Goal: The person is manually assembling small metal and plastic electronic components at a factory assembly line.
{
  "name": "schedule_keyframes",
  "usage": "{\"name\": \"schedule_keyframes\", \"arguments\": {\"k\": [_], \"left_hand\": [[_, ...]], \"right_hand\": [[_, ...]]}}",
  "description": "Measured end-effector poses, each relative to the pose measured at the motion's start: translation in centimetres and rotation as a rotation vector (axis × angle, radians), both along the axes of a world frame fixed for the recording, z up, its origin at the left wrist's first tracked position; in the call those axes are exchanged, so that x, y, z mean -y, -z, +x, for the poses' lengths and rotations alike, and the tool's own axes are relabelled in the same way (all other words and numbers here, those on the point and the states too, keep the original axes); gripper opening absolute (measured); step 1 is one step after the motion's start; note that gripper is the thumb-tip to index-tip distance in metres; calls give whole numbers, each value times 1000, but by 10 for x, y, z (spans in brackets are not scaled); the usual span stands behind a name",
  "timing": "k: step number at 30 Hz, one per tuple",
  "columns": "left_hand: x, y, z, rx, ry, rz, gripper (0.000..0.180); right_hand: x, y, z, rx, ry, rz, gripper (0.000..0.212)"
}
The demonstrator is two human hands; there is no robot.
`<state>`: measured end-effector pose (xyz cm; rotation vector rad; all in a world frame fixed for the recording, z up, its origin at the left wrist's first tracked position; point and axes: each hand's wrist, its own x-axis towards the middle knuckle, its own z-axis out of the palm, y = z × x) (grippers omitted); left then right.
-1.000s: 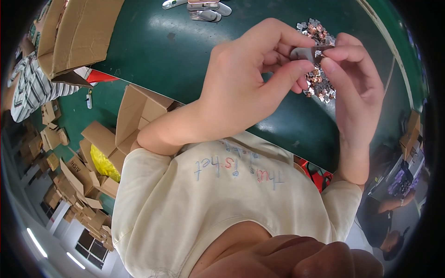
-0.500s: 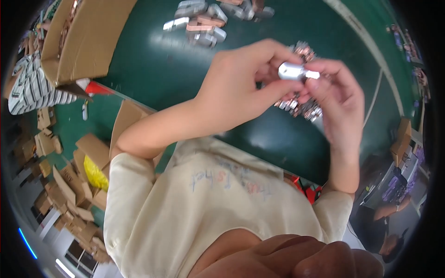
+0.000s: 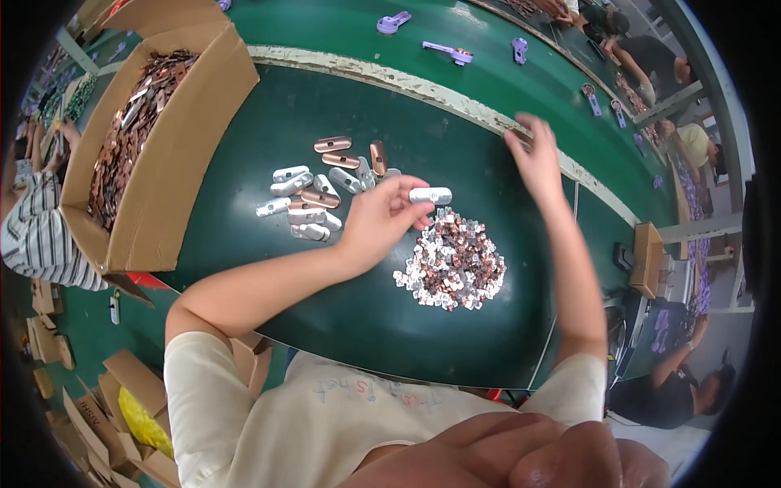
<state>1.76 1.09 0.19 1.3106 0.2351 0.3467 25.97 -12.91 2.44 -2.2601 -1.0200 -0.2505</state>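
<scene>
My left hand (image 3: 376,221) pinches a silver, round-ended metal cover (image 3: 430,195) between thumb and fingers, above the table. Just beyond its fingertips lies a heap of small silver and copper-coloured clips (image 3: 455,264). Near the table's far edge, my right hand (image 3: 537,161) is raised, its fingers apart with nothing seen between them. Left of my left hand, several loose oval covers (image 3: 306,216), some silver and some copper-coloured, lie scattered on the dark green table (image 3: 350,325).
A big cardboard box (image 3: 191,146) full of copper-coloured pieces stands at the left. Past a pale worn ledge (image 3: 390,81), purple handheld parts (image 3: 447,54) lie on a green surface. A small open carton (image 3: 647,260) sits at the right. Other people work at neighbouring tables.
Both hands were together around a silver piece. Now they are apart: the left holds the cover and the right has moved away toward the far edge. The view has shifted, showing more table.
</scene>
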Motion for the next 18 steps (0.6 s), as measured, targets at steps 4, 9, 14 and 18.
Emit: {"name": "schedule_keyframes", "arguments": {"k": [4, 9, 14, 18], "left_hand": [[5, -4, 0, 30, 42, 138, 25], [7, 0, 5, 45, -16, 209, 25], [3, 3, 7, -31, -56, 212, 24], [2, -1, -5, -44, -66, 231, 26]], "right_hand": [[-50, 5, 136, 234, 106, -373, 63], [-104, 11, 200, -39, 304, -603, 72], [-140, 0, 166, 62, 226, -738, 50], [-140, -38, 150, 270, 72, -686, 57]]}}
